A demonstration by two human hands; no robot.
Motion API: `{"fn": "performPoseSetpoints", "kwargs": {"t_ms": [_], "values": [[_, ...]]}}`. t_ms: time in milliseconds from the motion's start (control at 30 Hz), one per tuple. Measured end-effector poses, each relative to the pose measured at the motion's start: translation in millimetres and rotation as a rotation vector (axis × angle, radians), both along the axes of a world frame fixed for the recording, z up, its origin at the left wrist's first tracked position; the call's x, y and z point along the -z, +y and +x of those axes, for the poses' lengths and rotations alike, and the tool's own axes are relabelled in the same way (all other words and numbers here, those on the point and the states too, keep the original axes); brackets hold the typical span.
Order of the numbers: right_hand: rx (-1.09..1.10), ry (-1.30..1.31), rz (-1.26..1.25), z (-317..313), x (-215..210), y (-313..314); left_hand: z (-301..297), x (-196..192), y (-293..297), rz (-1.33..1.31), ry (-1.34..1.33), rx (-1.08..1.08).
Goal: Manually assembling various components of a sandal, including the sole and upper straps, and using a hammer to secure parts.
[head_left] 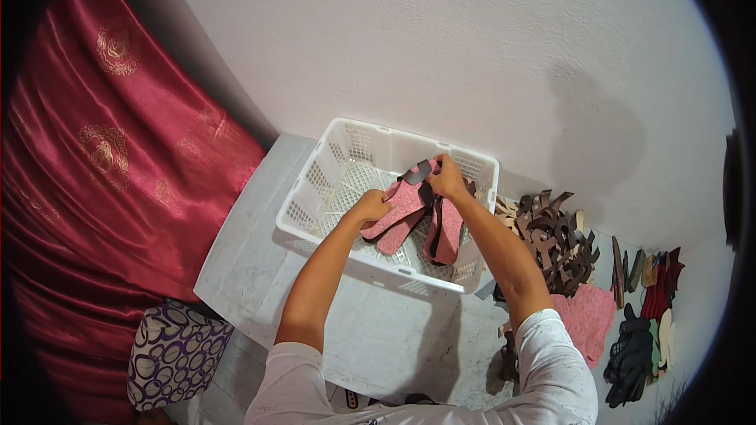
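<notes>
Over the inside of a white plastic basket [376, 266], both my hands hold a sandal [403, 203] with a pink speckled sole and a dark strap. At its lower left edge, my left hand [373, 207] is closed with the thumb on top. My right hand [447, 178] is closed at its upper end, beside the dark strap. Below the held one, another pink sole [399, 237] shows in part. More pink sandals with dark edges [447, 234] lean in the right half of the basket, partly hidden by my right forearm.
The basket stands on a grey table [260, 283] against a pale wall. To the right lie a heap of brown strap pieces [555, 240], pink sheets [587, 319] and black pieces [628, 358]. A red satin curtain [118, 212] hangs left, above a purple-patterned cushion [177, 356].
</notes>
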State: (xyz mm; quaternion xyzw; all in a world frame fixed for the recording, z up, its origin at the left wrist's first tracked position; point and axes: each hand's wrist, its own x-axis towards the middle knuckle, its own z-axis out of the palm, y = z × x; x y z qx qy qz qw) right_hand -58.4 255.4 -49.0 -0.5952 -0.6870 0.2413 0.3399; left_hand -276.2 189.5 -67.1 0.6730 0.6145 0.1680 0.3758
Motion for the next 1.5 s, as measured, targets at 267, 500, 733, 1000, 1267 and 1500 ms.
{"fn": "performPoseSetpoints", "kwargs": {"t_ms": [267, 500, 733, 1000, 1267, 1500], "values": [[-0.051, -0.004, -0.121, -22.0, 21.3, 19.2, -20.1, 44.2, 30.7, -0.221, -0.080, -0.008], [-0.112, -0.029, -0.153, -12.7, 46.3, 30.6, -9.8, 53.7, 28.7, -0.190, -0.012, 0.057], [-0.186, -0.031, -0.201, -3.9, 49.5, 34.6, 3.6, 54.4, 16.4, -0.196, -0.070, 0.122], [-0.181, -0.041, -0.274, -0.8, 49.8, 36.2, 4.2, 67.2, 21.3, -0.195, 0.082, 0.174], [-0.162, -0.023, -0.211, 4.6, 64.2, 37.6, 12.0, 62.5, 22.0, -0.132, 0.206, 0.250], [-0.124, -0.036, -0.206, 2.2, 54.5, 30.8, 9.0, 69.2, 18.1, -0.215, 0.019, 0.081]]}}
